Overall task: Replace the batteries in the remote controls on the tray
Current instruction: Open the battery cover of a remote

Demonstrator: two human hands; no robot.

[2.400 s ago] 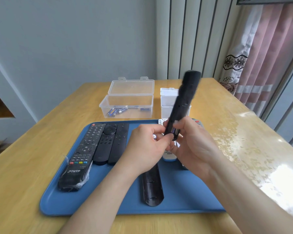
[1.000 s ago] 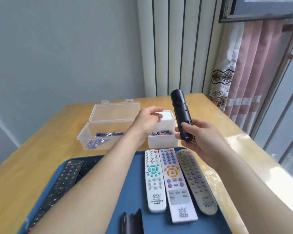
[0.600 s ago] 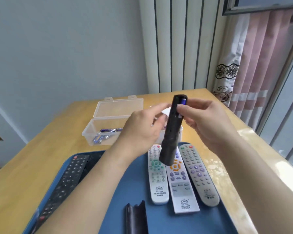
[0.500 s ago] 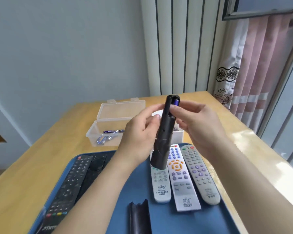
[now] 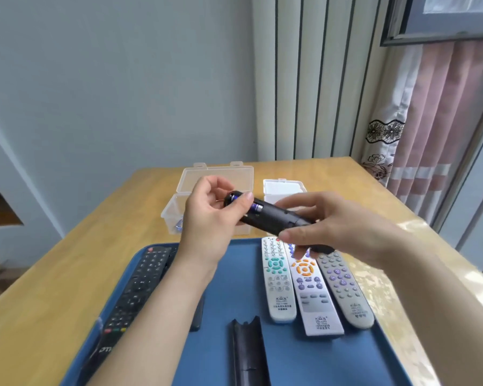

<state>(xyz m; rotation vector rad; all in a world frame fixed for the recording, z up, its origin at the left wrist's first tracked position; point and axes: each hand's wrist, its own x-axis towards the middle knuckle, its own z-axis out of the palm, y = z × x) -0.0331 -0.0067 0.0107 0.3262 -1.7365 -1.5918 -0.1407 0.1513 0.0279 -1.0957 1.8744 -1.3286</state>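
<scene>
Head view. Judged task part-way: noted purple cylindrical battery seated in open compartment of slim black plastic remote control; noted long black back cover lying detached on blue plastic tray; presumed three pale button remotes and black remotes pending. Held remote tilted, airborne over tray's far edge. Gripped battery end with left hand, one digit on battery; clasped opposite end in curled right hand

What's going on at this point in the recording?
A person holds a black remote over the blue tray. The right hand grips its body; the left hand grips the open end, thumb on a blue battery in the compartment. The black battery cover lies on the tray near three light remotes.
</scene>
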